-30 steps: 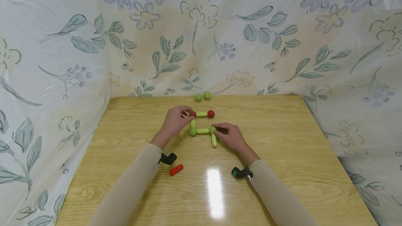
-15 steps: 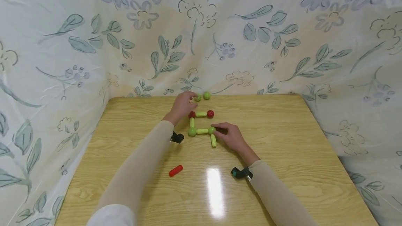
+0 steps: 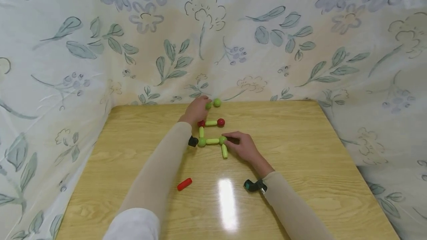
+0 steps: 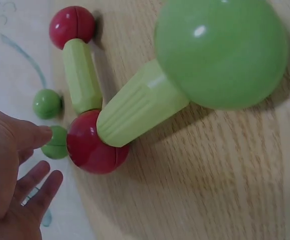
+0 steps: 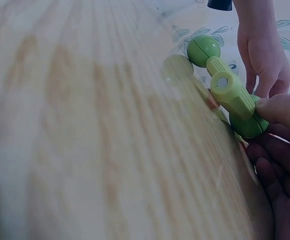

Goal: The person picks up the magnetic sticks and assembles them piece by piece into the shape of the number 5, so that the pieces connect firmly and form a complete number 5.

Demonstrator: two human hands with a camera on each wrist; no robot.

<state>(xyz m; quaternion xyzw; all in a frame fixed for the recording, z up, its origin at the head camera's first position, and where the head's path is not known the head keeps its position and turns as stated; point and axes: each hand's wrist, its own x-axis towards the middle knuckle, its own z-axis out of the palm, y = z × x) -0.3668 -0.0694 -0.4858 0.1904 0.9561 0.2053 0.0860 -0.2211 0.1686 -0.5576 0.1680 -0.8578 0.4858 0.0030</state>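
I've tons of wooden tabletop (image 3: pixel 297 147) frame-right, left hand (image 3: pixel 197 110) has moved to a far-edge glossy green ball (image 4: pixel 55 146), grip unclear, right hand (image 3: pixel 244 146) pinching a mid-frame green ball (image 3: pixel 221 140).

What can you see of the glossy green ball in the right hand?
The glossy green ball looks like plastic, with a seam across it. Near the wooden table's middle, the right hand pinches it between thumb and fingers. One yellow-green rod joins it to another green ball at left; a second rod juts toward the viewer, far end free.
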